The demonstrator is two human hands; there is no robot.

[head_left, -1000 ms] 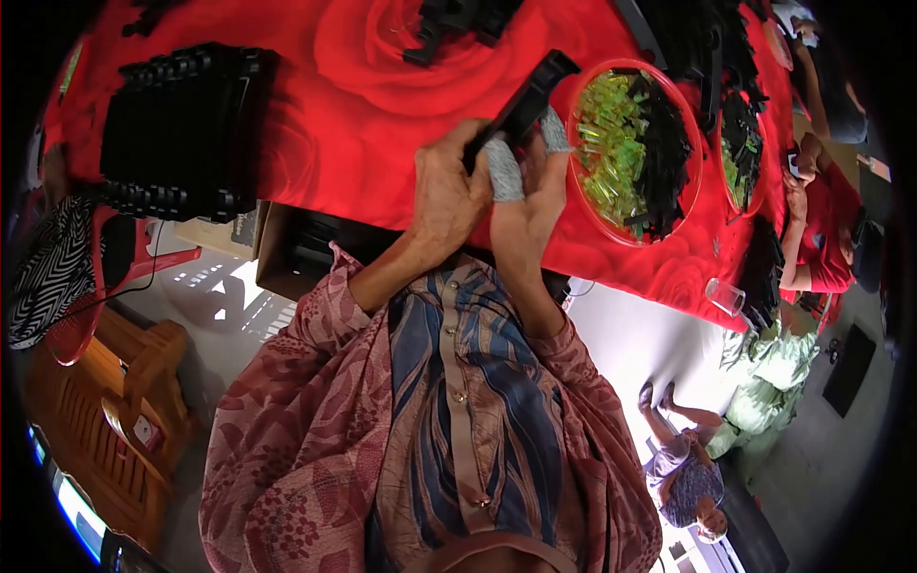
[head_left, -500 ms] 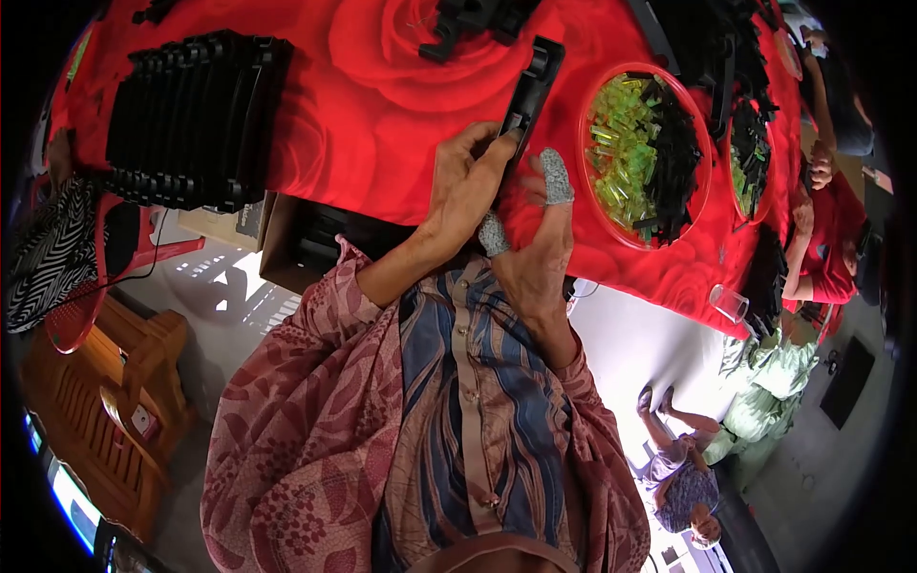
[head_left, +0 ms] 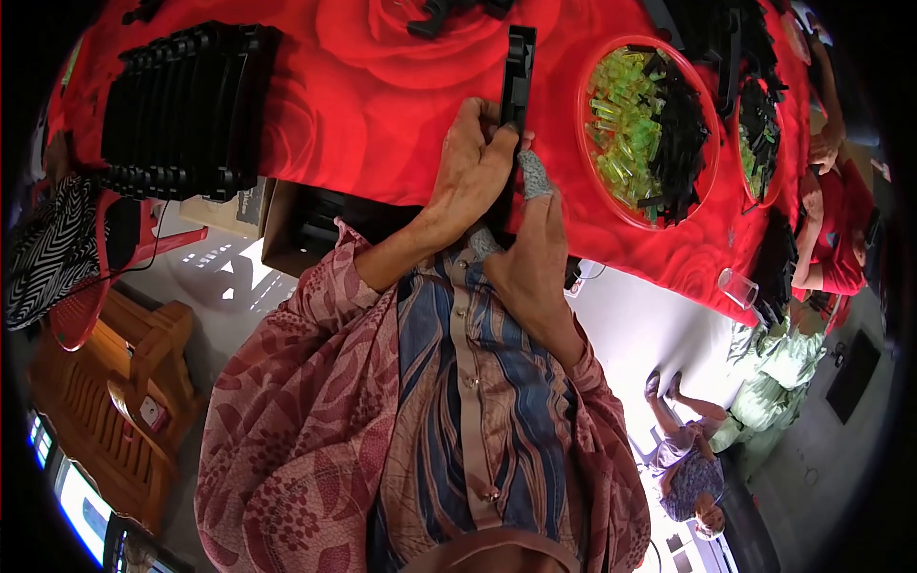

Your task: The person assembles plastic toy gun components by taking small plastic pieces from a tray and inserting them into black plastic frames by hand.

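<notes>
I have the left hand (head_left: 475, 164) at upper centre, its thumb and fingers pinching a long black part (head_left: 518, 76), which points toward the top of the frame over the red worktop (head_left: 382, 110); my right hand (head_left: 533, 250) sits just below and to the right, grey wraps (head_left: 535, 177) on two of its digits, one wrapped tip just beside the left thumb; I cannot tell whether this hand grips anything; right of both, I see an oval container (head_left: 715, 158) with yellow-green clear pieces (head_left: 619, 115) on its left side and black strips (head_left: 680, 153) on its right; a row of black parts (head_left: 181, 110) sits at upper left.
</notes>
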